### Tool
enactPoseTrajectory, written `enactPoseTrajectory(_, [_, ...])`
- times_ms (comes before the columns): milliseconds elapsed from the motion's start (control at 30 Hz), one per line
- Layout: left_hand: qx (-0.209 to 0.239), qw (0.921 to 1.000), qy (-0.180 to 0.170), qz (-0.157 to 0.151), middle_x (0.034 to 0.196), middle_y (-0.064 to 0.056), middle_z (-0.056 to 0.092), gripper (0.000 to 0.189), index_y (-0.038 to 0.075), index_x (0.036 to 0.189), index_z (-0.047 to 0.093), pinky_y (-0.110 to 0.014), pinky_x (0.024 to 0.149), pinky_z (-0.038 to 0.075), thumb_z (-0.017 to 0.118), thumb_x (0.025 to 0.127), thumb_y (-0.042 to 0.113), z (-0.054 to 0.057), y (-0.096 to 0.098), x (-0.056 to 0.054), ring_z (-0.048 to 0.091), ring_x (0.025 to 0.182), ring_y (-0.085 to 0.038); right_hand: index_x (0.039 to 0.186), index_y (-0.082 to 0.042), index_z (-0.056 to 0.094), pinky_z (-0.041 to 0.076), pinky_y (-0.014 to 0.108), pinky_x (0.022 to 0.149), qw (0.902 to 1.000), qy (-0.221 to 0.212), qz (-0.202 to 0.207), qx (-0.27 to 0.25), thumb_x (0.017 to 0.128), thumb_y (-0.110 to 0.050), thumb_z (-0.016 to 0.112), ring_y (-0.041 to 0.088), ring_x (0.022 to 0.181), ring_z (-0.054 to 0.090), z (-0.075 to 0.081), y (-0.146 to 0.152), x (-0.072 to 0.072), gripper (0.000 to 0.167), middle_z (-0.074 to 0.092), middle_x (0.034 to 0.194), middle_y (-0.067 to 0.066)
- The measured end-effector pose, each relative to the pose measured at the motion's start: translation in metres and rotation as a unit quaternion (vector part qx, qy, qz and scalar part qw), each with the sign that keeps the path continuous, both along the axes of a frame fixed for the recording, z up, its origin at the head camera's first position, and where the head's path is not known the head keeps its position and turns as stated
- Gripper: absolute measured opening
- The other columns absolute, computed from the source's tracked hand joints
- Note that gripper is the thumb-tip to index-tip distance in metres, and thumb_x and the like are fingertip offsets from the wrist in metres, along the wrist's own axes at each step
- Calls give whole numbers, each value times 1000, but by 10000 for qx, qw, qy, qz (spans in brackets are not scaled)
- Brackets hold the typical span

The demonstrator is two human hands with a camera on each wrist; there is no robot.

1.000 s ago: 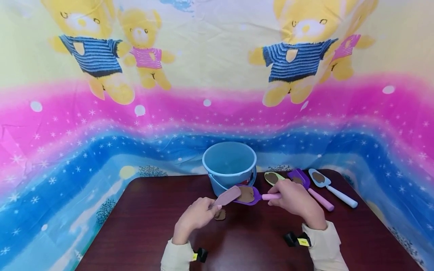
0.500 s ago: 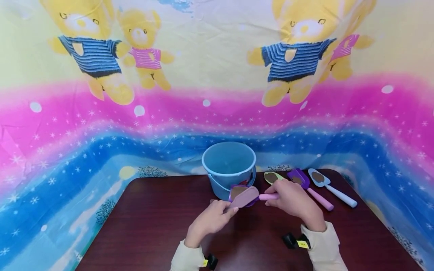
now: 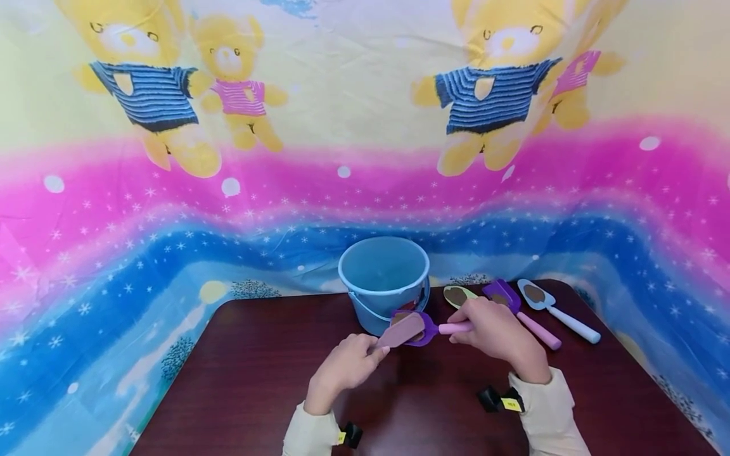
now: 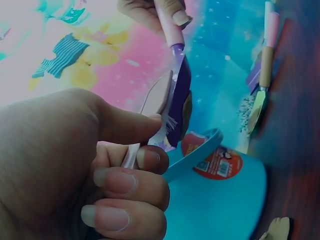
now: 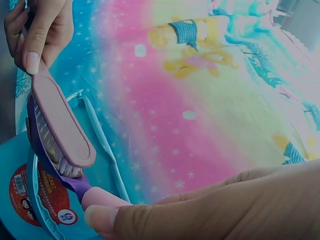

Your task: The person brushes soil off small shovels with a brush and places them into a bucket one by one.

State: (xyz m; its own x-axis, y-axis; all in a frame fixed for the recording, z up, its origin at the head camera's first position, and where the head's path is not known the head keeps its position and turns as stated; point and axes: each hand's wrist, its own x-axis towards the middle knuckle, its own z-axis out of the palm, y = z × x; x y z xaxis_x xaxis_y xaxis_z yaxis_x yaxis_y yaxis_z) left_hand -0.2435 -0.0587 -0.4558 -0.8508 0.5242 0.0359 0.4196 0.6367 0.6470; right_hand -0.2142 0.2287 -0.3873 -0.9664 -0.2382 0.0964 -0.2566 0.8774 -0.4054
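Observation:
My left hand (image 3: 345, 364) grips a pink brush (image 3: 403, 331) by its handle. White bristles (image 5: 47, 137) face the blade of a purple toy shovel (image 3: 430, 329) and touch it. My right hand (image 3: 493, 332) holds that shovel by its pink handle (image 3: 455, 328), with the blade in front of the bucket and above the table. A brown patch (image 3: 399, 318) shows on the blade, partly covered by the brush. Behind stands an upright light blue bucket (image 3: 365, 311) with a red label (image 4: 220, 162) and a handle hanging at its front.
At the back right lie a green scoop (image 3: 467, 293), a purple shovel (image 3: 511, 292) with a pink handle, and a light blue trowel (image 3: 570, 323); brown patches mark their blades. A tan piece (image 4: 278, 230) lies on the dark table (image 3: 239, 367). Printed cloth surrounds the table.
My left hand has swept the brush right along the shovel blade, then a little back to the left. My right hand stays nearly still with the shovel.

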Motion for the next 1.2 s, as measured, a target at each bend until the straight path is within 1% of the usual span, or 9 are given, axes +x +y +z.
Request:
enactPoseTrajectory(167, [100,9999,-70,-27,60,5,50,29,15,78,66,-26,52,37,61,102,30,0,-8,-3,43,53,-10,101,-17,82,46,33,63,10000,-76,-10,-19,82,-26,86,10,67,59,-1,0,-1,22,76,89,-2])
enactPoseTrajectory(367, [186,9998,-99,52,58,4,46,26,16,81,67,-26,48,35,60,102,31,0,-23,-8,39,51,-10,94,-18,83,44,34,61,9997,96,-181,159,83,-25,85,13,62,54,-1,3,1,13,66,70,-8])
enactPoseTrajectory(433, [347,9993,-170,17,59,4,46,26,16,85,68,-26,48,35,59,103,32,0,-26,-9,39,51,-10,94,-18,83,44,34,62,9995,106,-219,177,83,-25,85,13,63,54,-1,3,2,14,65,70,-8])
enactPoseTrajectory(567, [840,9956,-359,-220,61,3,49,26,16,90,68,-26,50,38,57,104,35,0,-22,-7,41,53,-9,97,-18,83,44,34,62,9998,23,-162,123,82,-25,86,12,64,55,-1,0,3,17,69,76,-7])
enactPoseTrajectory(667, [980,9940,-356,-330,62,4,49,27,17,89,67,-25,53,40,56,105,37,-2,-10,-4,44,55,-8,96,-19,83,44,33,61,10000,-29,-70,34,83,-25,85,11,62,55,-1,-4,2,15,69,75,-8])
enactPoseTrajectory(767, [791,9965,-169,-225,61,5,46,31,16,85,64,-24,53,39,56,105,38,-4,1,-1,44,55,-8,95,-19,83,44,33,60,10000,34,4,-31,83,-26,85,10,61,54,-1,-7,3,14,69,74,-9])
enactPoseTrajectory(867, [410,9991,113,17,61,5,42,35,16,76,58,-24,52,37,57,103,38,-5,7,1,42,54,-9,94,-19,83,46,33,61,9999,158,57,22,82,-26,86,9,62,56,0,-8,3,14,71,77,-9])
enactPoseTrajectory(967, [120,9996,171,175,59,5,41,36,18,72,55,-25,51,36,58,102,37,-5,8,2,41,53,-9,95,-19,83,48,34,63,9997,228,63,107,81,-24,87,9,66,59,1,-7,3,16,73,82,-7])
enactPoseTrajectory(1200, [-106,9997,199,134,57,6,42,32,14,74,64,-25,50,35,61,101,32,1,3,3,40,51,-9,96,-19,83,48,35,65,9998,150,76,92,80,-24,87,9,69,60,1,-4,2,17,74,86,-6])
